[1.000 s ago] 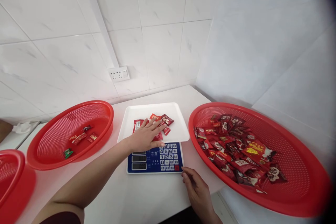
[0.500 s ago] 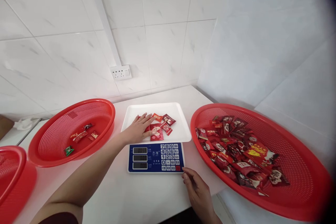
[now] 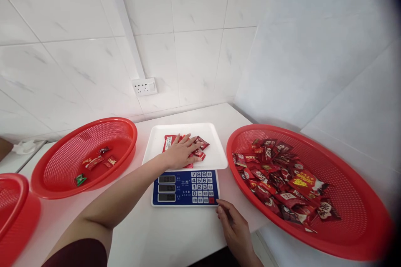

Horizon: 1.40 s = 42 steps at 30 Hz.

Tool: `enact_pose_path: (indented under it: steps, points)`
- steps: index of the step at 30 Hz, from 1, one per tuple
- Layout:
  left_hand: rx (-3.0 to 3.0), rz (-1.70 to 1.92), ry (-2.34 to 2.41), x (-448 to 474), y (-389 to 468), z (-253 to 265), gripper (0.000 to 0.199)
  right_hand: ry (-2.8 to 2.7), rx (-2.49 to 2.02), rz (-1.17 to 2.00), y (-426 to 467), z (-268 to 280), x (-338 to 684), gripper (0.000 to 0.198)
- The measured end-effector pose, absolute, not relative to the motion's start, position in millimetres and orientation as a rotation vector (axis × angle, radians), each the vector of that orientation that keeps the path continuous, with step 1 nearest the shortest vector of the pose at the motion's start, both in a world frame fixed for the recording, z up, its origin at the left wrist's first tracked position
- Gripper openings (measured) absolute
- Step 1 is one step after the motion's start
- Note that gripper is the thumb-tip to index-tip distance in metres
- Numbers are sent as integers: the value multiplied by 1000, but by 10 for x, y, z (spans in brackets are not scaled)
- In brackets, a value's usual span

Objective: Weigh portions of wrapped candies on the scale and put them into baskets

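Observation:
My left hand point(image 3: 182, 152) lies palm down with fingers spread over several red snack packets on the white tray point(image 3: 216, 150) of a digital scale point(image 3: 184, 202). A red packet with a white label point(image 3: 169, 141) shows left of the fingers, and a dark red packet point(image 3: 203, 142) to their right. Other packets are partly covered by the hand. At the scale's lower right corner is my right hand point(image 3: 235, 227), fingers loosely curled with a gap by the thumb. Its fingertips are close to the red key; I cannot tell whether they touch.
To the right, a large red basket point(image 3: 354, 183) holds a heap of red packets point(image 3: 288, 183). Another red basket point(image 3: 59, 171) on the left holds several small packets. Part of a third red basket point(image 3: 23, 221) shows at the left edge. A wall socket point(image 3: 144, 86) is behind.
My left hand has slid right across the packets, uncovering the labelled one on the left and covering more in the middle. My right hand has hardly moved.

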<state>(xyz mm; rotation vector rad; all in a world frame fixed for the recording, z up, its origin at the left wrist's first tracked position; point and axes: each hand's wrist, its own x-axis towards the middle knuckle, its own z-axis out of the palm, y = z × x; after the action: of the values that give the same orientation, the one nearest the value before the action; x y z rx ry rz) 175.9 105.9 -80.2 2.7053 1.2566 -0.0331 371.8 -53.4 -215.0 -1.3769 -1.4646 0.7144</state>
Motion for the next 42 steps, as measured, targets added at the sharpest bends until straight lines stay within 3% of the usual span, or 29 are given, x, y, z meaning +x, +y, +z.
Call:
enact_pose_path:
  steps: [7, 14, 22, 27, 30, 34, 42]
  points:
    - [2706, 299, 1220, 1695, 685, -746, 54, -1478, -1396, 685, -531, -2165, 3724, 33]
    - [2670, 784, 1147, 1530, -28, -1086, 28, -1518, -1406, 691, -523, -2152, 3727, 33]
    - [2821, 660, 1292, 1321, 22, -1084, 42, -1505, -1441, 712, -537, -2156, 3728, 31]
    - [2653, 1081, 1478, 1177, 27, -972, 15, -1439, -1465, 716, -565, -2183, 3734, 32]
    - [2526, 1263, 1612, 1053, -112, -942, 23, -1422, -1470, 707, -578, -2199, 3733, 31]
    - [2500, 1178, 1553, 970, -383, -1003, 34, -1453, -1455, 717, -589, -2193, 3733, 29]
    - [2462, 929, 1258, 1258, -671, -1351, 33, -1479, -1508, 683, -582, -2161, 3719, 28]
